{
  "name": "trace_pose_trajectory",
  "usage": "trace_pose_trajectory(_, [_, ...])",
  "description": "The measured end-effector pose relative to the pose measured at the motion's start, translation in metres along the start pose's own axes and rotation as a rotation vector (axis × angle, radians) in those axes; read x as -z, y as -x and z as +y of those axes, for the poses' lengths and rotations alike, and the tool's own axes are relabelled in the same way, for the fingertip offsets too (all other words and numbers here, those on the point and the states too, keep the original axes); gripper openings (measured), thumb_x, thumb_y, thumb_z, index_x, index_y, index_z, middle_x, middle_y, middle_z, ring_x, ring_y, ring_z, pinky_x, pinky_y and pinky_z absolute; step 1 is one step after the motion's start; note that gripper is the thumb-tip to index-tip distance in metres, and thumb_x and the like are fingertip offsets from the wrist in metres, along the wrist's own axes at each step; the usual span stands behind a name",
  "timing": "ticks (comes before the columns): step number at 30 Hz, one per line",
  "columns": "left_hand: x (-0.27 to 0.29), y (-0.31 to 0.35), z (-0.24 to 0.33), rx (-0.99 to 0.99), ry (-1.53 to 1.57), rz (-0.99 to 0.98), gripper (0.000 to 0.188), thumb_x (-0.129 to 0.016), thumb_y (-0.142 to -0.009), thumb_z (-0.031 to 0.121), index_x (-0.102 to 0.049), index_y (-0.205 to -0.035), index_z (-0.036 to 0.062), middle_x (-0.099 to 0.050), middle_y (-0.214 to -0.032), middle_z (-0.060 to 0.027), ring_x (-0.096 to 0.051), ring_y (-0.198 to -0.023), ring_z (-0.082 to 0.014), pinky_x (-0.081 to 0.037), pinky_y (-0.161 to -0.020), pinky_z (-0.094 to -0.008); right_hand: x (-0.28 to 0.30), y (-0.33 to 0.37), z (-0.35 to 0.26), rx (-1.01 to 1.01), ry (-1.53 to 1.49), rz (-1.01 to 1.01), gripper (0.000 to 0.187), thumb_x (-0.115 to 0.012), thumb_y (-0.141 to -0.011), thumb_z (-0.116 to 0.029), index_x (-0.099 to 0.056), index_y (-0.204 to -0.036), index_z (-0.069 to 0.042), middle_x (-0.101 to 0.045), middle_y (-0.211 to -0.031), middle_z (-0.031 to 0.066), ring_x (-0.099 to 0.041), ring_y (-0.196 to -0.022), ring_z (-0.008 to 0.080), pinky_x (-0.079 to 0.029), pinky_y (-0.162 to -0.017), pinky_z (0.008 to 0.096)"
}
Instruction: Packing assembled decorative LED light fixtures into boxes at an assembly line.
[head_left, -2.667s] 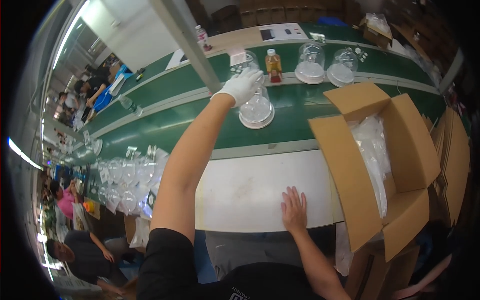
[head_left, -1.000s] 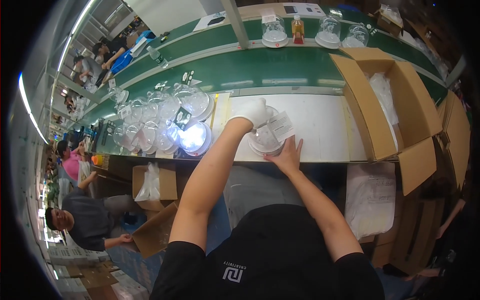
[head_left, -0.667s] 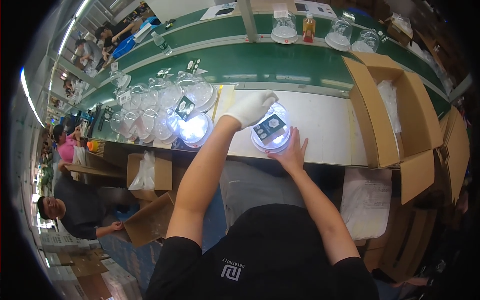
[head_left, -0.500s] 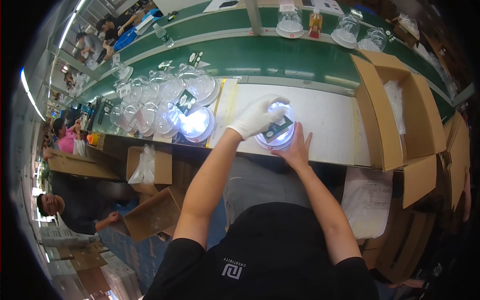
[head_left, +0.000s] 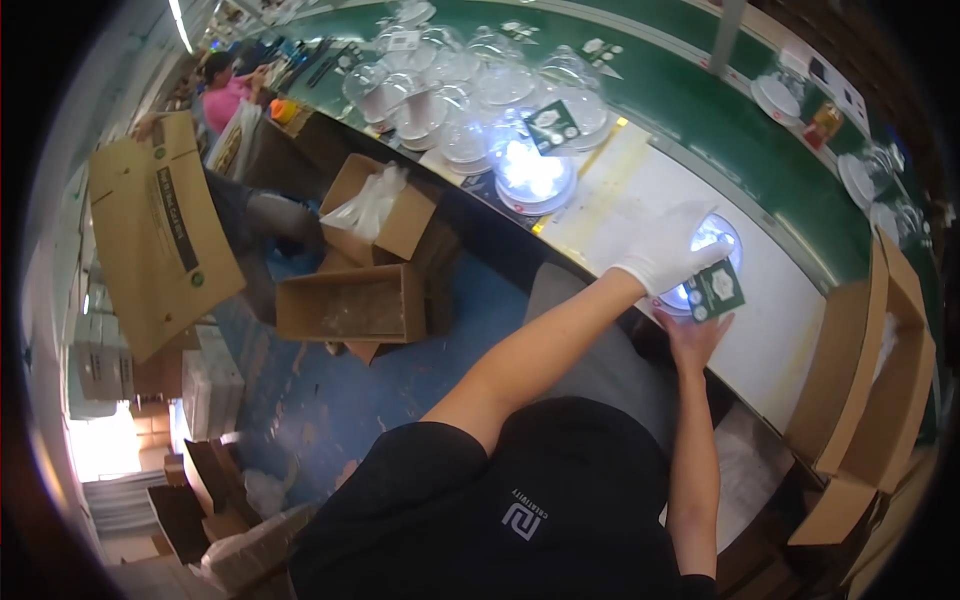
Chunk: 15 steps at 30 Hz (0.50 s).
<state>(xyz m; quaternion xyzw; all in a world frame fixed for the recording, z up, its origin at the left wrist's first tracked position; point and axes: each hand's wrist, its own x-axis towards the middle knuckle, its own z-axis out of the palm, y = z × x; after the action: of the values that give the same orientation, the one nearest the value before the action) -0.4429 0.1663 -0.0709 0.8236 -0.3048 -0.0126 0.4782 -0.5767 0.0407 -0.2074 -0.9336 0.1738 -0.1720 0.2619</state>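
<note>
A lit clear dome lamp (head_left: 716, 233) with a round base stands on the white work surface in front of me. My left hand (head_left: 668, 250), in a white glove, is curled round the dome's upper part. My bare right hand (head_left: 695, 342) grips the near edge of the base, its thumb and fingers on either side. A dark green card (head_left: 717, 290) hangs at the lamp's near side and hides part of the base. To the left, another lit dome lamp (head_left: 532, 172) carries a similar green card (head_left: 551, 127).
Several unlit clear domes (head_left: 415, 115) crowd the bench's left part. An open carton (head_left: 850, 380) stands at the right end. Other cartons (head_left: 350, 305) sit on the left, where a person holds up a flattened carton (head_left: 165, 235). More domes (head_left: 777, 97) stand across the green belt (head_left: 660, 95).
My view has swung left and tilted. Both hands stay at the lit lamp, whose green card now hangs toward me. The person on the left is now behind a raised carton.
</note>
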Motion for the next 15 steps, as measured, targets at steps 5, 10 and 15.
trace_pose_trajectory(5, [0.073,0.096,-0.087,0.235,-0.205,0.009,0.044,-0.071,-0.087,0.024,-0.063,-0.124,0.0017,-0.063,-0.126,-0.023,-0.059,-0.119,-0.0386,-0.047,-0.101,-0.0457,-0.002,0.003,0.024,-0.006,0.111,-0.05,0.088,-0.094,-0.062,-0.049,-0.061,-0.133,-0.007,-0.058,-0.138,0.0126,-0.052,-0.127,0.0373,-0.036,-0.114,0.0467])
trace_pose_trajectory(10, [0.164,0.285,-0.226,0.912,-0.843,0.476,0.077,-0.079,-0.081,0.028,-0.045,-0.143,-0.0017,-0.054,-0.138,-0.0263,-0.055,-0.127,-0.0419,-0.044,-0.109,-0.047,0.0,0.003,-0.01,-0.282,-0.116,-0.153,0.08,-0.094,-0.063,-0.046,-0.064,-0.125,-0.004,-0.066,-0.124,0.0118,-0.06,-0.116,0.0292,-0.045,-0.102,0.0406])
trace_pose_trajectory(15, [0.193,0.376,-0.299,1.461,-0.683,0.149,0.094,-0.074,-0.085,0.04,-0.023,-0.16,0.0174,-0.062,-0.136,-0.0202,-0.063,-0.119,-0.0411,-0.048,-0.103,-0.0477,0.036,-0.003,0.009,-0.274,-0.248,-0.398,0.056,-0.088,-0.074,-0.034,-0.071,-0.117,-0.003,-0.072,-0.115,0.0118,-0.066,-0.107,0.0274,-0.049,-0.095,0.0371])
